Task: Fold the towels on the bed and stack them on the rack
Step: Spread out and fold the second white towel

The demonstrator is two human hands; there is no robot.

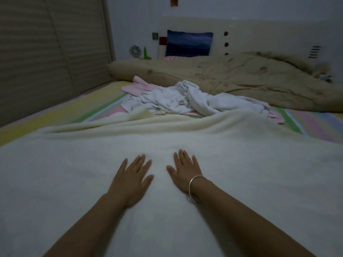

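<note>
We are finding both hands, left (pixel 130 179) and right (pixel 182 172), lying flat and open on the cream towel (pixel 241 164), which is spreading across the bed (pixel 55 115). We are judging it soft, limp, bulky; corners are offering the best hold.

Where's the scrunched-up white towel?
In the head view the white towel lies mid-bed, between the big cream towel in front and the tan quilt behind, with a pink towel at its left.

One left hand (pixel 130 182), one right hand (pixel 185 174), one cream towel (pixel 245 145), one quilt (pixel 241 80)
</note>
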